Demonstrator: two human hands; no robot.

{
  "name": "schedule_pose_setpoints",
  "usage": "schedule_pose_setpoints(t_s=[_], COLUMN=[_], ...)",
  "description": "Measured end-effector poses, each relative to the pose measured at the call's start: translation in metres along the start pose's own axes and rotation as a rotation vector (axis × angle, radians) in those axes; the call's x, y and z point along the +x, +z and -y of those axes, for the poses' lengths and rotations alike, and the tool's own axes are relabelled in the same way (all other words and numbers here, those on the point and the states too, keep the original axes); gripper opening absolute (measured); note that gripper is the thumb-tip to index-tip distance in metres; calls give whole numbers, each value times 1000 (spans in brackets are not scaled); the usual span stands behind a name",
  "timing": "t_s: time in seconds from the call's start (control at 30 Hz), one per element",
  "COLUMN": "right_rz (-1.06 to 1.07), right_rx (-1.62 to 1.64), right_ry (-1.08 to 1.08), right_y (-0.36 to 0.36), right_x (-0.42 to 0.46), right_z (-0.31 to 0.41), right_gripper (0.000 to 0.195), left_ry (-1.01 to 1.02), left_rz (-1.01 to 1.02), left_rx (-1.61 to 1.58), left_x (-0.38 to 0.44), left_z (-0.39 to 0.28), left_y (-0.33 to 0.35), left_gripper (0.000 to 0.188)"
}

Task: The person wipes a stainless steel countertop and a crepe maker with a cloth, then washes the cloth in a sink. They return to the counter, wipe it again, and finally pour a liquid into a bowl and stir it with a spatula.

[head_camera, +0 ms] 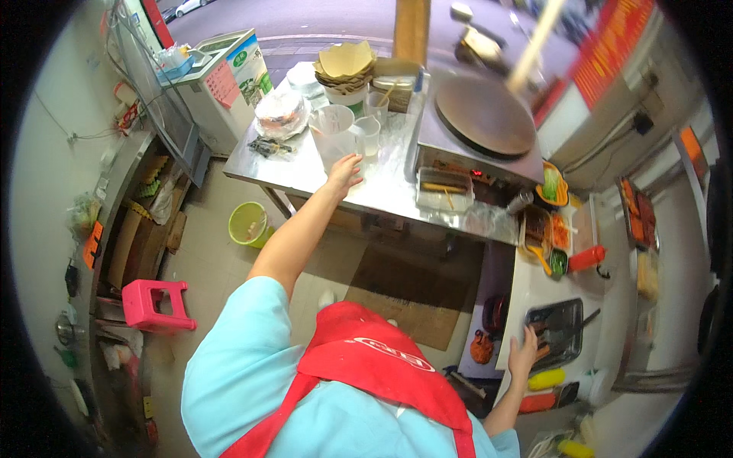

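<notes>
My left hand (345,176) reaches over the near edge of a stainless steel table (375,192). Its fingers are apart, close to the handle of a large translucent plastic pitcher (332,140); whether they touch it is unclear. Beside that pitcher stands a smaller clear jug (369,137) with some liquid inside. On the right, my right hand (522,354) is spread at the near rim of a black tray (564,329), apparently holding nothing. Brownish food pieces lie in the tray, partly hidden by the fingers.
A round griddle (485,114) stands at the table's right end. A clear container (445,190) sits before it. Stacked paper holders (345,60) rise behind the pitchers. Sauce bottles (546,379) lie near my right forearm. A green bin (249,223) and pink stool (154,306) stand left.
</notes>
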State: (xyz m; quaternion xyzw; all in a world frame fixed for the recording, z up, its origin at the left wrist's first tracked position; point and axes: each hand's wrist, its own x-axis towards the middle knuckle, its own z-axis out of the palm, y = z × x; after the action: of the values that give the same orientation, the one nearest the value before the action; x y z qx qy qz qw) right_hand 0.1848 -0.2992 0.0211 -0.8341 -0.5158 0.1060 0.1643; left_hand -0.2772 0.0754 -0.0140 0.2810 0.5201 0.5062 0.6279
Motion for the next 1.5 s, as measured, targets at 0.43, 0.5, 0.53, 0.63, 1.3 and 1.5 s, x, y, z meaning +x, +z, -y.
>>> schedule_pose_setpoints(t_s=[0.43,0.5,0.53,0.63,1.3,1.5], right_rz=[399,430,439,455,-253,-479], right_rx=[391,421,443,312,45,-124], right_ry=[192,266,296,264,-125,99], right_y=[114,124,131,129,76,-1], right_x=[20,8,5,19,-13,-231], right_z=[242,254,260,281,426,335], right_gripper=[36,36,36,35,15,17], left_ry=[96,74,60,25,527,305], left_rz=[184,276,328,476,1578,1859], left_rx=[-18,175,173,167,649,669], left_x=[73,29,20,1,-109,-273], left_z=[15,0,1,-2,-31,14], left_y=[-34,-68,-86,-127,-38,-12], left_gripper=[27,25,25,25,28,24])
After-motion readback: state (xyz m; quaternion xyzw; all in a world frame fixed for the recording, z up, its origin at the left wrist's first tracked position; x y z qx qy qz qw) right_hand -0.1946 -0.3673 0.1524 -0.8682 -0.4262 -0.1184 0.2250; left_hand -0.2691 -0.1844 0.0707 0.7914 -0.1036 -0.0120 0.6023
